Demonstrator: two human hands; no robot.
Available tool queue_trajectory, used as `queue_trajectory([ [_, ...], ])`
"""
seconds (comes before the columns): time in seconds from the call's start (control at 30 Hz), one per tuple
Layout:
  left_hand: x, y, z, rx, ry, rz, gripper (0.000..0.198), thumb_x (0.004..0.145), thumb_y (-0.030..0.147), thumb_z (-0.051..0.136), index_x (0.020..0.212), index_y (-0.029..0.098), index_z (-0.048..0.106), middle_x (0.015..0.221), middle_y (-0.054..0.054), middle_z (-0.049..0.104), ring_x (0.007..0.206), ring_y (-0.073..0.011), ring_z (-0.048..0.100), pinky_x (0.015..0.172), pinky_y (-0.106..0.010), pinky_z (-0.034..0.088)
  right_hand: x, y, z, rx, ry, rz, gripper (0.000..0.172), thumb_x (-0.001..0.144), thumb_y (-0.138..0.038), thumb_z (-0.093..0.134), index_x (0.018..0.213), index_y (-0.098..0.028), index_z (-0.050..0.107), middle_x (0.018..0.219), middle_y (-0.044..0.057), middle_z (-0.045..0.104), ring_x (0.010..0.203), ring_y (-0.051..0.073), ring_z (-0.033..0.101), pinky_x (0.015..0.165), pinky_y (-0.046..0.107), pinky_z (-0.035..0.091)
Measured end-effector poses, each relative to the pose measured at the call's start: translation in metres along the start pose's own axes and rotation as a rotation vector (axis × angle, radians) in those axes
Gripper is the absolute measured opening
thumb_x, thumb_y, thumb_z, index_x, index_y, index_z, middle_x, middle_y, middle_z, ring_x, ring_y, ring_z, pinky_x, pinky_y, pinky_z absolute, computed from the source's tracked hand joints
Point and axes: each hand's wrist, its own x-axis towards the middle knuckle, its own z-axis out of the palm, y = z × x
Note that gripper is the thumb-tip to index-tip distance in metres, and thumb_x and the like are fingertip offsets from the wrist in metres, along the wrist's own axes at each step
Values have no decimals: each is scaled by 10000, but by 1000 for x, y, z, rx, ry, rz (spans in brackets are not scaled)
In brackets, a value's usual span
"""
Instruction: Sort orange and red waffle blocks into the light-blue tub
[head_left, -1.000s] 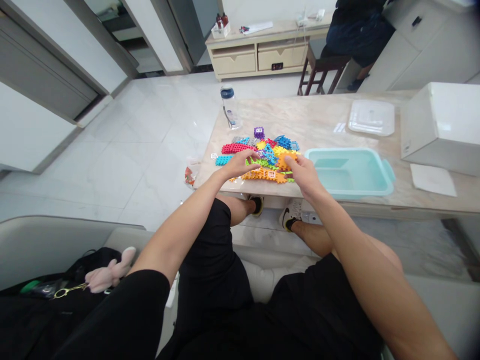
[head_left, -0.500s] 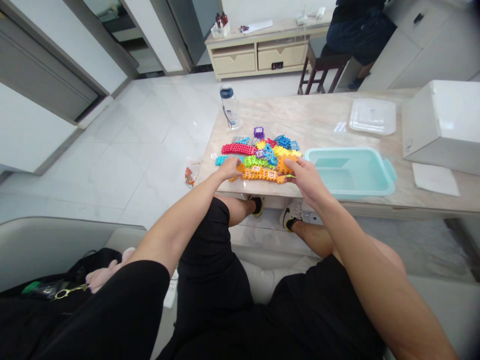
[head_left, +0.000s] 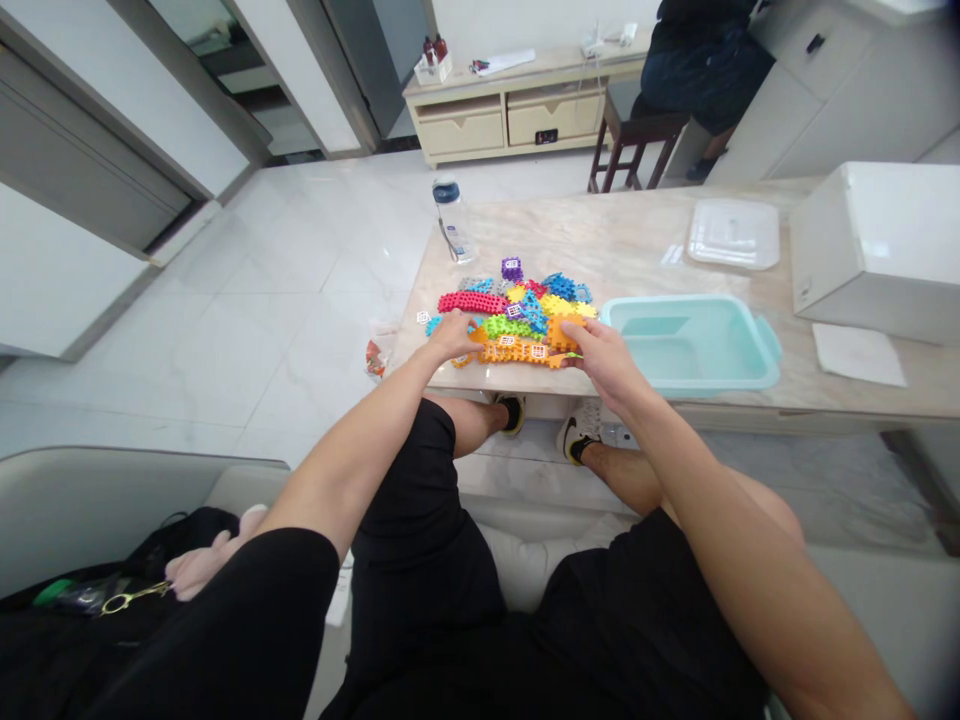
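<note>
My right hand (head_left: 602, 362) is closed on an orange building block (head_left: 562, 332), a flat square with notched edges, thumb on top. A bit of green shows by its lower fingers. My left hand (head_left: 452, 337) pinches a small orange piece at the left end of an orange row of blocks (head_left: 517, 351) with white window inserts; the fingers partly hide it. Just behind lie a green block strip (head_left: 506, 326), a red strip (head_left: 472, 301), blue blocks (head_left: 559, 286) and yellow blocks (head_left: 559, 305). A purple block (head_left: 511, 268) sits at the back of the pile.
Right of the pile stands a turquoise tub (head_left: 682, 345), with a clear lid (head_left: 733, 233) and a white box (head_left: 877, 230) beyond. A water bottle (head_left: 451, 222) stands at the table's far left corner. Across the room a person (head_left: 697, 75) is by a dark stool (head_left: 637, 130).
The whole view has shifted slightly. Both hands keep about the same place over the blocks, and the right hand still holds the orange square.
</note>
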Motion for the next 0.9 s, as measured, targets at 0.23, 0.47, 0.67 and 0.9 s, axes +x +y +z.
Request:
queue_trajectory([
  [0.23, -27, 58, -24, -377, 173, 344, 519, 873, 468, 873, 1275, 209, 671, 1250, -108, 748, 1038, -233, 727, 893, -366, 587, 8, -1, -4, 79, 10, -31, 250, 866, -457, 803, 971, -242, 728, 1018, 37, 770, 896, 181, 699, 637, 250, 582],
  [0.47, -54, 120, -35, -450, 385, 635, 502, 923, 496, 867, 1313, 267, 648, 1181, -63, 742, 930, -200, 710, 804, -356, 586, -4, -21, 4, 327, -188, 2, 296, 834, -443, 891, 1025, -260, 758, 1030, 16, 783, 889, 170, 693, 755, 269, 574],
  [0.67, -58, 122, -32, -372, 390, 681, 461, 964, 449, 833, 1347, 274, 646, 1245, -95, 725, 978, -218, 717, 812, -373, 612, -9, -24, 8, 383, -182, 37, 184, 862, -345, 839, 976, -245, 737, 1004, 26, 780, 895, 195, 699, 803, 317, 587],
  [0.9, -59, 120, -25, -327, 400, 725, 504, 954, 419, 846, 1384, 290, 617, 1281, -92, 713, 987, -227, 722, 759, -357, 607, -10, -23, 15, 421, -217, 115, 183, 1006, -406, 646, 1009, -242, 728, 983, 36, 782, 907, 212, 716, 834, 334, 609],
])
